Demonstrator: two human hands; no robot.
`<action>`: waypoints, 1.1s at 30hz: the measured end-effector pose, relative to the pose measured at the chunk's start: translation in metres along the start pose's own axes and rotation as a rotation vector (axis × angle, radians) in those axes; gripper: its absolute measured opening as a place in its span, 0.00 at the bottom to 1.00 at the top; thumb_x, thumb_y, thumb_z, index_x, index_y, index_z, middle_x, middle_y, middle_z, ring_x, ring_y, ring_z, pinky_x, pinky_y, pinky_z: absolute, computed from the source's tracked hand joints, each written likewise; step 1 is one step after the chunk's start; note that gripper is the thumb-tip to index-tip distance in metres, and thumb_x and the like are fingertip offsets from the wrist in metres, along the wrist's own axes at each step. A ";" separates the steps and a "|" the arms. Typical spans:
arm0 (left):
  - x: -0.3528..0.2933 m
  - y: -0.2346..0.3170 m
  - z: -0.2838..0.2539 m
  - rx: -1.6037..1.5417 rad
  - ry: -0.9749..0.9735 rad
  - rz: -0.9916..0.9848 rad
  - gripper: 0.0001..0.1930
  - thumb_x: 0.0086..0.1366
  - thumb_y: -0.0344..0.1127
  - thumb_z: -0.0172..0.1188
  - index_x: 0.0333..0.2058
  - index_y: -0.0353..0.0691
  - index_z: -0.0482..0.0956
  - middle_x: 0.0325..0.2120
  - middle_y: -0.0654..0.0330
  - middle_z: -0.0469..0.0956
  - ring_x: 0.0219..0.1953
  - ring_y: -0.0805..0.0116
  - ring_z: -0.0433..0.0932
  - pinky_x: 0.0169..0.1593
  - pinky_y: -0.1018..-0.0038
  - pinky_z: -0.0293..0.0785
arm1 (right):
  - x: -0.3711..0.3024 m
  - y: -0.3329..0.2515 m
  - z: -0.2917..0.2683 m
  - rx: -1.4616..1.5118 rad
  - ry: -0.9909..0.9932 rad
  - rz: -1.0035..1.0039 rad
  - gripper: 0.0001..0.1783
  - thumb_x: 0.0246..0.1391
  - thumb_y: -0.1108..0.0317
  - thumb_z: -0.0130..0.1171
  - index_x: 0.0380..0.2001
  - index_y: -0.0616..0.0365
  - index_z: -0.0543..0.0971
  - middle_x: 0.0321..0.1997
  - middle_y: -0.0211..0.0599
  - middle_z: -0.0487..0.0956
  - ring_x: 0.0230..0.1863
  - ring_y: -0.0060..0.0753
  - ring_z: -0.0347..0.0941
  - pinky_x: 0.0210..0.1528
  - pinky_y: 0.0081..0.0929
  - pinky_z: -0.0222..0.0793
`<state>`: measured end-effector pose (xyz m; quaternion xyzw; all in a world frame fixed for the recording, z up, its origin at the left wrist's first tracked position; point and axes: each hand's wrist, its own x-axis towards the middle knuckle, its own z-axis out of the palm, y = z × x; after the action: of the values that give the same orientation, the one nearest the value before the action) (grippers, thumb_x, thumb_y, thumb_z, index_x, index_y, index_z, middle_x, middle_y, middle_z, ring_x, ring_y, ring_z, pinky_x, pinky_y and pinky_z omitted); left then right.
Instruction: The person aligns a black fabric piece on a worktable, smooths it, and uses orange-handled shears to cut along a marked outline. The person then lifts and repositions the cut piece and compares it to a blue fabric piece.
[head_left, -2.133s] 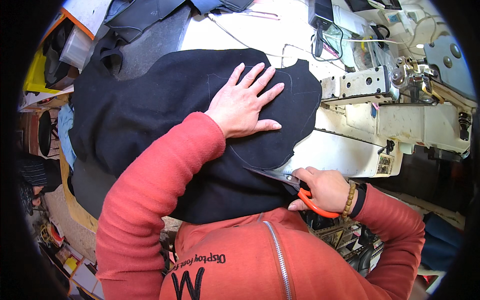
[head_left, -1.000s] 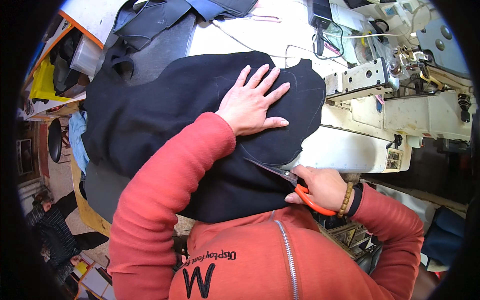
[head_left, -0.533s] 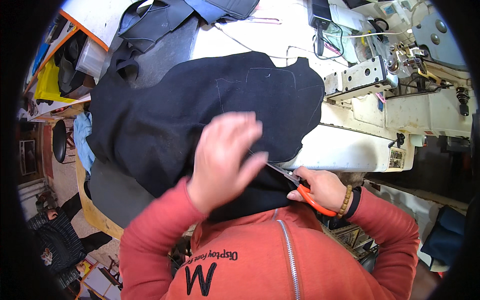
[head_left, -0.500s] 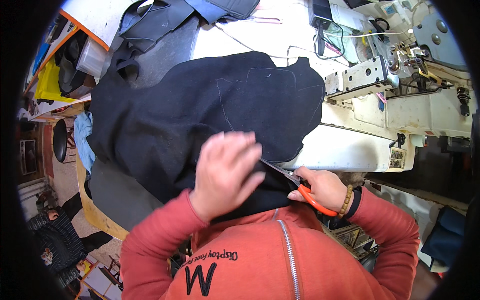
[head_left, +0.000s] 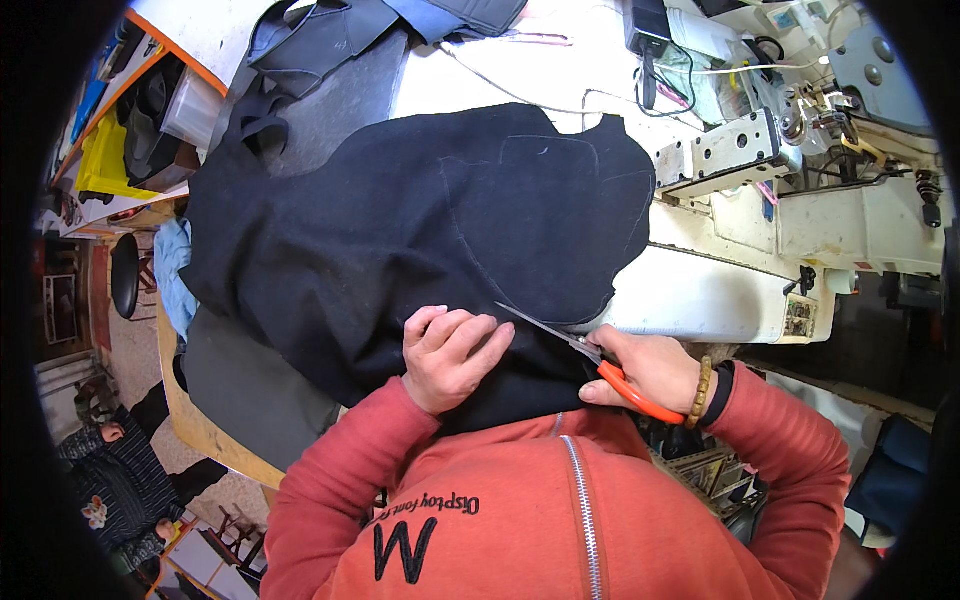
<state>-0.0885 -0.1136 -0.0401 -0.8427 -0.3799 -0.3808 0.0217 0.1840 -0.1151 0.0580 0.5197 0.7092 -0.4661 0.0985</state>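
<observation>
A large black cloth [head_left: 370, 230] lies spread in front of me, with thin pale chalk lines outlining a curved shape on its right part. My right hand [head_left: 645, 375] is closed around the orange handles of a pair of scissors [head_left: 632, 393]. Their metal blades point up and left over the cloth near the lower chalk line, the tip close to my left hand. Resting on the cloth left of the blades, my left hand [head_left: 450, 360] has its fingers slightly bent and apart. Nothing shows in it.
A sewing machine [head_left: 725, 152] stands on the white table at the right. Dark cut pieces [head_left: 320, 45] lie at the back, near a black power adapter [head_left: 646, 30] with cords. Shelves with a yellow bin [head_left: 110, 160] are at the left. Another person [head_left: 120, 480] is at lower left.
My left hand has come down and nearer to me, from over the chalk line onto the cloth. The scissors' blades now show more fully. My right hand keeps its hold.
</observation>
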 end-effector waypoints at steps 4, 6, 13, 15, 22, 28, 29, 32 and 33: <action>0.000 -0.001 0.002 -0.033 0.013 -0.014 0.15 0.50 0.31 0.64 0.39 0.53 0.87 0.34 0.69 0.79 0.35 0.72 0.74 0.49 0.68 0.65 | 0.004 -0.006 -0.002 -0.066 0.008 -0.003 0.35 0.57 0.36 0.60 0.42 0.62 0.73 0.27 0.50 0.79 0.33 0.54 0.79 0.36 0.42 0.72; 0.000 -0.001 0.001 -0.037 0.017 -0.016 0.16 0.50 0.31 0.64 0.39 0.53 0.87 0.34 0.69 0.79 0.35 0.72 0.74 0.48 0.68 0.65 | 0.004 -0.007 -0.002 -0.056 0.026 -0.013 0.35 0.57 0.36 0.60 0.43 0.62 0.74 0.26 0.50 0.79 0.32 0.55 0.79 0.35 0.43 0.72; 0.000 -0.001 0.002 -0.071 0.019 -0.022 0.17 0.48 0.30 0.66 0.40 0.53 0.87 0.34 0.68 0.79 0.35 0.71 0.75 0.45 0.69 0.65 | -0.003 -0.007 0.002 0.064 -0.017 0.088 0.35 0.56 0.38 0.62 0.43 0.64 0.75 0.22 0.51 0.79 0.29 0.55 0.79 0.33 0.43 0.72; 0.000 -0.001 0.002 -0.081 0.019 -0.027 0.18 0.48 0.29 0.66 0.40 0.53 0.87 0.35 0.67 0.79 0.35 0.71 0.74 0.45 0.69 0.65 | -0.004 -0.007 0.005 0.067 -0.013 0.079 0.34 0.56 0.39 0.63 0.44 0.64 0.75 0.23 0.51 0.79 0.30 0.55 0.80 0.34 0.42 0.73; 0.000 -0.002 0.000 -0.094 0.015 -0.043 0.16 0.51 0.31 0.64 0.40 0.53 0.86 0.36 0.70 0.79 0.36 0.72 0.75 0.45 0.70 0.66 | -0.001 -0.018 0.014 0.055 0.062 0.062 0.38 0.58 0.37 0.60 0.52 0.64 0.71 0.30 0.50 0.82 0.34 0.53 0.81 0.39 0.41 0.75; 0.000 -0.002 -0.001 -0.109 0.018 -0.045 0.16 0.51 0.31 0.64 0.41 0.54 0.86 0.36 0.70 0.79 0.36 0.72 0.75 0.45 0.70 0.66 | 0.015 -0.032 0.018 0.071 0.037 0.118 0.39 0.60 0.34 0.55 0.52 0.63 0.70 0.31 0.52 0.82 0.36 0.56 0.81 0.40 0.42 0.75; -0.001 -0.001 -0.001 -0.109 0.020 -0.046 0.16 0.51 0.31 0.64 0.41 0.54 0.86 0.36 0.70 0.79 0.36 0.72 0.75 0.45 0.70 0.66 | 0.016 -0.033 0.020 0.079 0.038 0.129 0.39 0.60 0.34 0.55 0.52 0.63 0.70 0.30 0.52 0.82 0.35 0.56 0.81 0.40 0.42 0.75; -0.001 -0.001 -0.002 -0.132 0.026 -0.053 0.20 0.45 0.28 0.67 0.39 0.53 0.87 0.36 0.68 0.79 0.36 0.69 0.74 0.42 0.69 0.66 | 0.018 -0.034 0.027 0.127 0.083 0.109 0.37 0.61 0.36 0.55 0.50 0.63 0.70 0.29 0.52 0.81 0.35 0.57 0.80 0.39 0.44 0.74; -0.002 0.000 -0.002 -0.133 0.024 -0.055 0.20 0.45 0.28 0.67 0.40 0.54 0.87 0.36 0.68 0.79 0.36 0.69 0.75 0.41 0.69 0.66 | 0.018 -0.034 0.029 0.152 0.092 0.115 0.36 0.61 0.36 0.55 0.49 0.63 0.71 0.28 0.52 0.81 0.34 0.58 0.80 0.39 0.45 0.74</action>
<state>-0.0907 -0.1149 -0.0398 -0.8269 -0.3767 -0.4155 -0.0402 0.1379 -0.1263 0.0494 0.5865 0.6445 -0.4877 0.0529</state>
